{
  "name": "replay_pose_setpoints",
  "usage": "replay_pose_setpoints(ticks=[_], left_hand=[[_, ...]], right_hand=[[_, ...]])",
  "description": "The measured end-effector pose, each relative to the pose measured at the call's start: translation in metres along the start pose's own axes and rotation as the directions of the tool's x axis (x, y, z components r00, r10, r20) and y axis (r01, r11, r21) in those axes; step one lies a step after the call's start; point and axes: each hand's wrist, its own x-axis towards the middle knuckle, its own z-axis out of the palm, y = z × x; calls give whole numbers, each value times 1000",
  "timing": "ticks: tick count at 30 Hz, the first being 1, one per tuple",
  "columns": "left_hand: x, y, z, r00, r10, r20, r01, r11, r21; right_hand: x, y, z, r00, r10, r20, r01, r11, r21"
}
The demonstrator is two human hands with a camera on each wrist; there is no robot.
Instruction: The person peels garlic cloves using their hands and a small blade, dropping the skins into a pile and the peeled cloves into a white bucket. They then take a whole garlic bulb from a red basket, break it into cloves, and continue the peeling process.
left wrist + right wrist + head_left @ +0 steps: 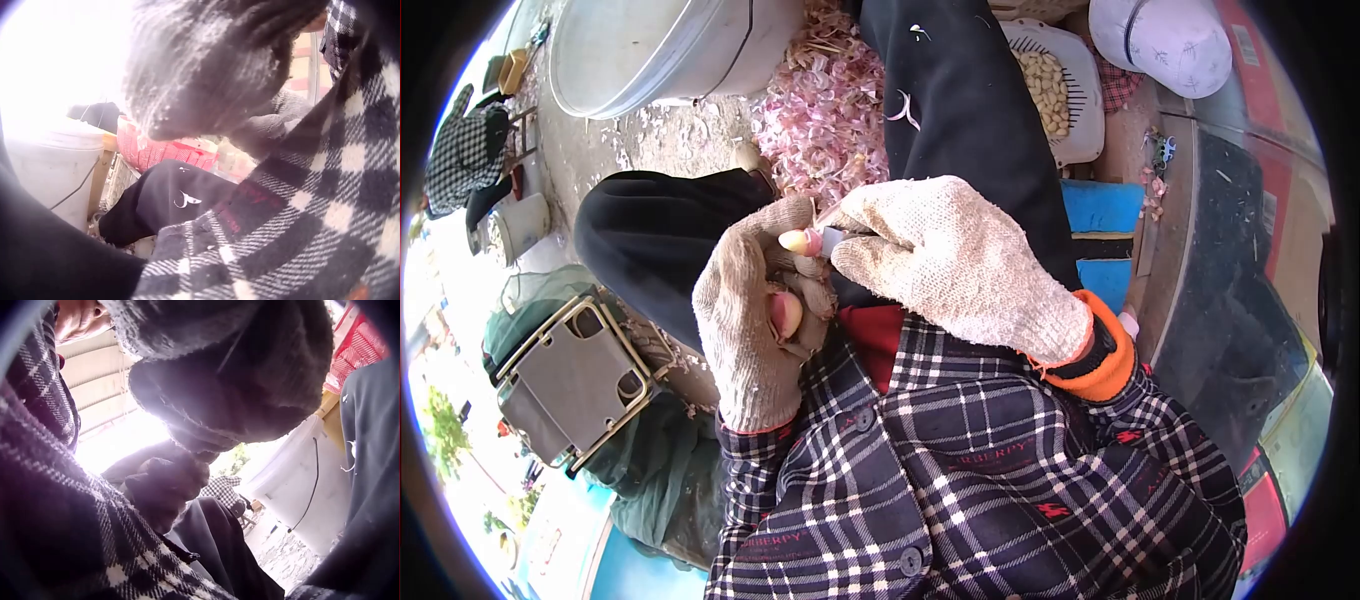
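Best done slowly: gloved left hand (745, 320) pinching the small pink-skinned garlic clove (800, 241), gloved right hand (945, 265) gripping the short grey blade (832, 240) at centre frame.

Both hands wear coarse, matt knitted cotton gloves, the right glove (960, 265) with an orange cuff, the left glove (750, 320) gripping smooth, glossy pinkish garlic cloves (786, 313). At twelve o'clock lies a heap of papery, thin pink skins (820, 110); at one o'clock a white plastic basket (1082, 110) holds smooth peeled cloves. The checked jacket (960, 480) is soft woven cloth.
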Motion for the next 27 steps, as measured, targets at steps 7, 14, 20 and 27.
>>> replay_pose_setpoints(ticks=[7,14,20,27], left_hand=[[5,-3,-6,993,-90,72,89,996,19],[13,-14,-37,934,-137,331,260,895,-362],[15,-10,-34,909,16,417,242,793,-559],[10,-10,-25,962,62,266,21,955,-297]], right_hand=[[-1,2,3,998,-23,58,21,999,45],[2,-9,-8,918,202,341,-354,805,476],[7,11,-11,975,104,199,-222,572,790],[16,23,9,998,-44,46,57,939,-338]])
